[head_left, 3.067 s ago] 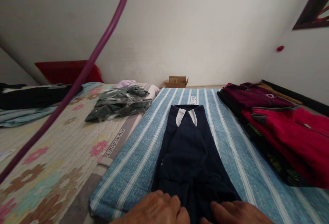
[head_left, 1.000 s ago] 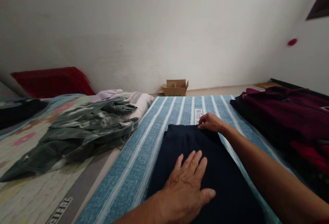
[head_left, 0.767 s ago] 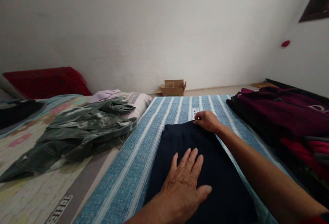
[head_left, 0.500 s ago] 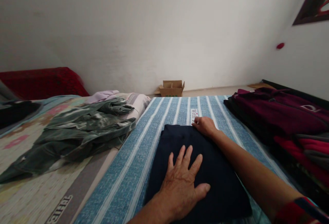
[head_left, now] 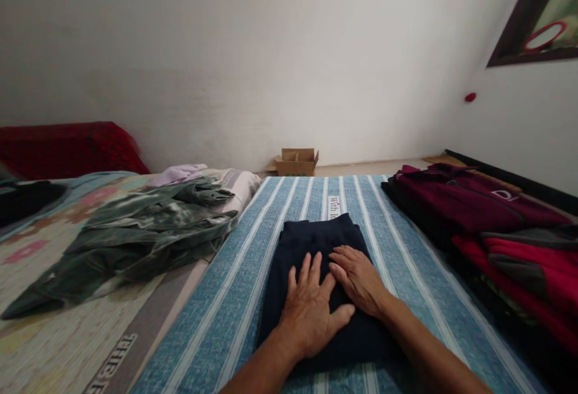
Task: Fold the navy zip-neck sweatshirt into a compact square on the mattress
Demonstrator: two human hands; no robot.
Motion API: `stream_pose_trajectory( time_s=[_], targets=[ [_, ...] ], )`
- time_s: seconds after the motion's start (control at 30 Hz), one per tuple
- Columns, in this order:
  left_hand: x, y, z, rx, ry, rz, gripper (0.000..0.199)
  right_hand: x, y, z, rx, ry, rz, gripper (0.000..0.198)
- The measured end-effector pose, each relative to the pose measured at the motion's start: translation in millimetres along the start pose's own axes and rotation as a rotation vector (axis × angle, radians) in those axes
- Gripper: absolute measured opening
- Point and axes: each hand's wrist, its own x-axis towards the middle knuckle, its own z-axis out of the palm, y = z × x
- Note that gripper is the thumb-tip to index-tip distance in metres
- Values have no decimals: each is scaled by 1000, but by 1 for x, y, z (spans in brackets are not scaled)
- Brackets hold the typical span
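Observation:
A dark navy folded garment (head_left: 316,234) lies flat on the blue and white striped bedding (head_left: 226,273), its exact kind hidden by the folding. My left hand (head_left: 309,309) rests palm down on its middle, fingers spread. Just to the right, my right hand (head_left: 359,279) also lies on the cloth, palm down with fingers stretched out and fairly close together. The fingertips of the right hand come near the left index finger. Neither hand grips the fabric.
Crumpled green-grey clothing (head_left: 149,237) lies on the patterned bedding at left, near a lilac cloth (head_left: 176,174). Stacked folded clothes, including a maroon garment (head_left: 469,198), are at right. An open cardboard box (head_left: 295,162) stands by the wall beyond the bed.
My right hand has come back from the garment's far right edge onto its middle, beside my left hand. My left hand stays on the cloth. The view has shifted slightly.

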Motion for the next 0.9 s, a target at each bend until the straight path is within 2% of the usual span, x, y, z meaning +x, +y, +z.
stream_pose_trajectory(
  time_s=[0.13, 0.3, 0.53, 0.7, 0.9],
  targets=[
    [3, -5, -8, -51, 15, -21, 65, 0, 8, 9, 16, 11, 28, 40],
    [15, -16, -21, 13, 156, -75, 58, -4, -2, 0, -15, 6, 68, 40],
    [18, -14, -9, 118, 15, -217, 72, -11, -12, -1, -126, -18, 134, 43],
    [14, -15, -3, 129, 49, -226, 69, -11, -10, 3, -193, 46, 206, 49],
    [12, -16, -2, 147, 82, -222, 67, -15, -9, 9, -126, 168, 195, 42]
  ],
)
